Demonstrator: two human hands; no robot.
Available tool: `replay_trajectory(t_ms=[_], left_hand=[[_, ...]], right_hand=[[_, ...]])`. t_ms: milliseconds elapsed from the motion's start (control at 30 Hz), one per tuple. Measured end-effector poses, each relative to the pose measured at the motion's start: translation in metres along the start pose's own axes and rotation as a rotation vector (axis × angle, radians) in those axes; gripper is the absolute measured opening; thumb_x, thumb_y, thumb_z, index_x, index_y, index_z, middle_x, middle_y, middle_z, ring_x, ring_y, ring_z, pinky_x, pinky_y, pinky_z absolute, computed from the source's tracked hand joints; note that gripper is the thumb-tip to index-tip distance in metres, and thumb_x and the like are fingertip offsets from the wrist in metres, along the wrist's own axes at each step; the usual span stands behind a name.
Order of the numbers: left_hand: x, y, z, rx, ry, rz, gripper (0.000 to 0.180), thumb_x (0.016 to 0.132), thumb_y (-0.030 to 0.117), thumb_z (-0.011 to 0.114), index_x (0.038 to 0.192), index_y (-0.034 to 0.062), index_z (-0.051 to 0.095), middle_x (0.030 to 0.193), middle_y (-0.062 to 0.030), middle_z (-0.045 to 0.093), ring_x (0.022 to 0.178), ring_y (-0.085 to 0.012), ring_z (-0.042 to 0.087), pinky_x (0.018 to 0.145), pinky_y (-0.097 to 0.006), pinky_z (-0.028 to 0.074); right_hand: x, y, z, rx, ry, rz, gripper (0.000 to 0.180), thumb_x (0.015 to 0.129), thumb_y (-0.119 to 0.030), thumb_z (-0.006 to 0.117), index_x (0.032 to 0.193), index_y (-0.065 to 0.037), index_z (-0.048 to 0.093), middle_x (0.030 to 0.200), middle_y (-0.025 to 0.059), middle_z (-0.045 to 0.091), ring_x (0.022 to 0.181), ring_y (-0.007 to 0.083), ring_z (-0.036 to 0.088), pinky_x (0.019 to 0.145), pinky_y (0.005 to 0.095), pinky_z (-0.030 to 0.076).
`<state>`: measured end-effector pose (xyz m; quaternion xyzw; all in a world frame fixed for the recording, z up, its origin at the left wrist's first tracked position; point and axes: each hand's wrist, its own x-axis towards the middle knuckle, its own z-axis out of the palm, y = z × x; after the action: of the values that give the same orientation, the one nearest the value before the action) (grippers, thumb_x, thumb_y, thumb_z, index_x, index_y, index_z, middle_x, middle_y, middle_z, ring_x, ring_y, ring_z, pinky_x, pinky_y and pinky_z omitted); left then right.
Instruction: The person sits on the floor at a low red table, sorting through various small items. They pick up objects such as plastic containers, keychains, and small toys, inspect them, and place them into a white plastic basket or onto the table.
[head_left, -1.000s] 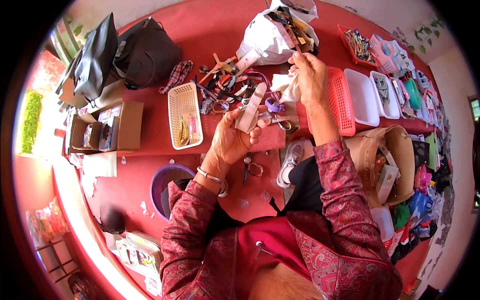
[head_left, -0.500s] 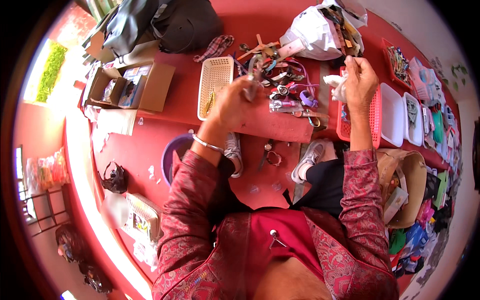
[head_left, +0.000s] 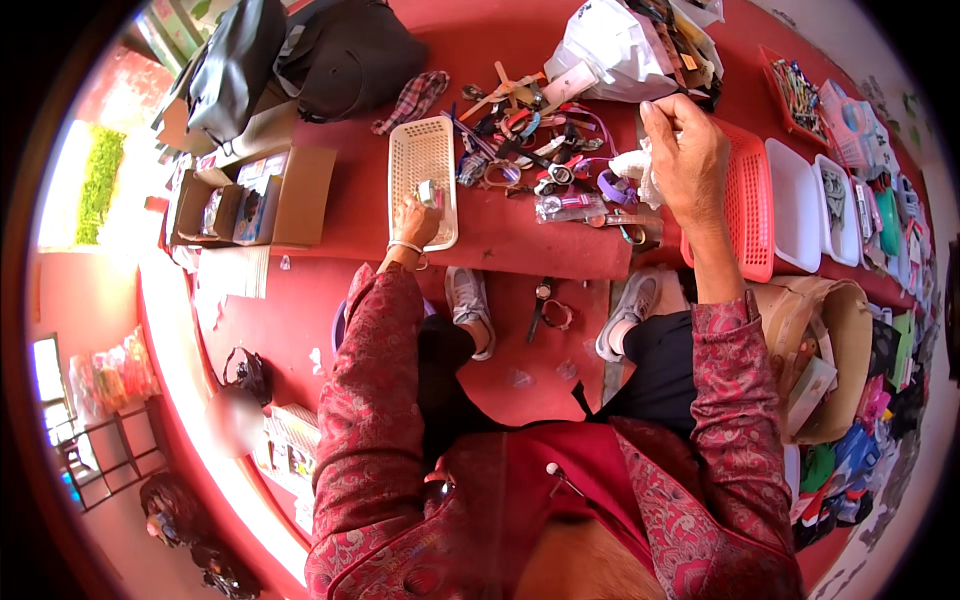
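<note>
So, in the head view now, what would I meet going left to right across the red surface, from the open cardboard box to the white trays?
Open cardboard box → cream basket, with the left hand over its near end → heap of watches → coral basket → white tray → second white tray.

You are wearing this wide fisheye camera on your head; it is looking steeply down from close above, facing your hands (head_left: 690, 160) and taking in the counter (head_left: 520, 243) around them.
</note>
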<state>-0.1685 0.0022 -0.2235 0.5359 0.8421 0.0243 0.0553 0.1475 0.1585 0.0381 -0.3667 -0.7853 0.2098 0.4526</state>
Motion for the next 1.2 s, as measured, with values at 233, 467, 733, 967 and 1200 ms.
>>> replay_trajectory(t_ms=[233,467,733,967,1200], left_hand=[[-0.002,-0.022,-0.037,-0.389,-0.086,-0.108,0.047,0.073,0.006,0.046,0.12,-0.0007,0.045,0.11,-0.0305,0.051,0.105,-0.0401,0.05,0.09,-0.04,0.041],[-0.014,0.017,-0.005,-0.081,-0.177,0.116,0.065,0.074,0.006,0.046,0.136,0.0116,0.027,0.14,-0.0137,0.028,0.127,-0.031,0.03,0.1,-0.056,0.025],[-0.02,0.038,-0.027,0.025,-0.204,0.102,0.063,0.08,0.014,0.043,0.138,0.009,0.019,0.139,-0.0119,0.031,0.128,-0.0291,0.031,0.095,-0.068,0.021],[-0.011,0.058,-0.073,0.232,-0.103,0.074,0.053,0.08,0.013,0.044,0.132,0.009,0.033,0.093,-0.0166,0.06,0.095,-0.0286,0.057,0.096,-0.064,0.019],[-0.057,0.146,-0.214,-0.259,0.256,0.131,0.029,0.085,0.025,0.046,0.109,0.0135,0.058,0.089,-0.0121,0.065,0.089,-0.0267,0.061,0.099,-0.051,0.025]], right_hand=[[0.004,-0.001,-0.01,0.051,0.025,0.046,0.018,0.079,-0.017,0.06,0.071,-0.002,0.056,0.059,0.0107,0.057,0.053,0.024,0.058,0.051,0.0324,0.043],[0.002,0.009,-0.004,0.034,0.058,-0.007,0.018,0.078,-0.019,0.06,0.071,-0.003,0.057,0.059,0.0114,0.058,0.054,0.0269,0.058,0.05,0.0336,0.044],[0.007,0.02,-0.011,-0.005,0.107,0.002,0.018,0.078,-0.018,0.06,0.069,-0.004,0.055,0.059,0.0141,0.057,0.057,0.0332,0.057,0.051,0.0389,0.044],[0.012,0.028,-0.013,-0.046,0.11,0.11,0.02,0.077,-0.022,0.06,0.069,-0.004,0.059,0.062,0.0149,0.059,0.061,0.0346,0.059,0.055,0.0405,0.045],[0.006,0.048,0.01,-0.204,-0.309,0.186,0.033,0.078,-0.035,0.054,0.072,-0.004,0.063,0.073,0.0195,0.061,0.073,0.0381,0.06,0.064,0.0447,0.047]])
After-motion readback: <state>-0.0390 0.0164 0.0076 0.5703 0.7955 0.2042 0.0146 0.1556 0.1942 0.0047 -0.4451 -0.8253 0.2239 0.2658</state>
